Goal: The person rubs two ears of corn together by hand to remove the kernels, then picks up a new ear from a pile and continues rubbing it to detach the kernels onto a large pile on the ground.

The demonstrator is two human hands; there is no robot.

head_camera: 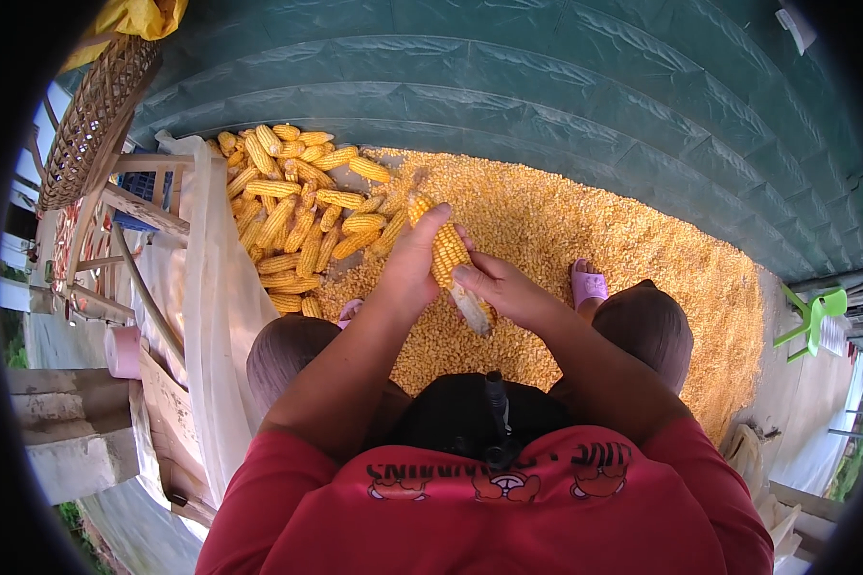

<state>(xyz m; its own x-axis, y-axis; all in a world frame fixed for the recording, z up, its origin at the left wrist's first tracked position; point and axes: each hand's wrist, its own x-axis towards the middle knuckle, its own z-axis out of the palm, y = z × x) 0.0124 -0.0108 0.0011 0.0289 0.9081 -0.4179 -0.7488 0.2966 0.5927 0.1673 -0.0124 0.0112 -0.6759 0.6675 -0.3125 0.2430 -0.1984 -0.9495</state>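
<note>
Between my two hands is a yellow corn cob (447, 253), tilted over the kernels. My left hand (418, 251) grips its upper part, thumb along the side. Lower down, my right hand (500, 284) holds the cob with the thumb pressed on it. The bottom end is pale and bare of kernels, with part of it behind my right fingers. Loose corn kernels (618, 208) cover the ground below and to the right. A pile of unshelled corn cobs (298, 208) lies on the left, nearest to my left hand.
A green sheet wall (431, 68) curves behind the kernels. Whitish plastic sheeting (216, 287) edges the pile on the left, beside a wooden frame (147, 205) and a woven basket (90, 133). A green plastic chair (814, 320) stands far right. Pink sandals (587, 285) are on my feet.
</note>
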